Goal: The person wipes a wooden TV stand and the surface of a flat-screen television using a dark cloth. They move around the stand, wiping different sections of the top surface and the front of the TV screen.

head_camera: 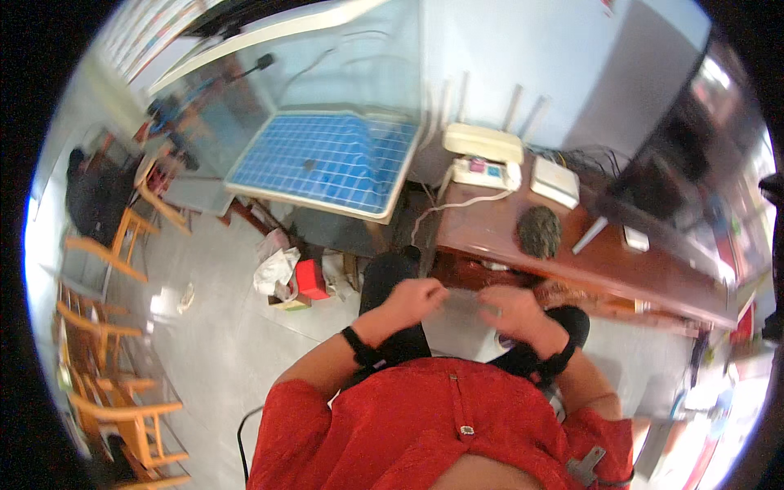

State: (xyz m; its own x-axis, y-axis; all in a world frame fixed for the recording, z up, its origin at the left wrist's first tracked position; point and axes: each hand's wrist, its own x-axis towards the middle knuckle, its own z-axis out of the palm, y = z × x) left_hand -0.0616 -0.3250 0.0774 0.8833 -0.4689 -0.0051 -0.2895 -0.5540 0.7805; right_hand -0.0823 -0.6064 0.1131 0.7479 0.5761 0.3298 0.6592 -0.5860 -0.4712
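My left hand [422,298] and my right hand [511,311] are raised in front of my body, a short gap apart, above my knees in dark trousers [387,288]. The fingers of both hands are curled in, with the tips facing each other. A faint thin line seems to run between them, too blurred to name, so whether either hand grips something is unclear. Black bands circle both wrists. Beyond the right hand stands a reddish-brown wooden cabinet [484,226], with a dark, rough, rounded object [539,231] on its top.
A white router [482,142] with upright antennas, a white box [554,182] and a television [680,159] stand on the cabinet. Left of it is a table with a blue checked top [318,165]. A red box [312,279] and white bags [275,271] lie on the floor. Wooden chairs [125,410] stand at far left.
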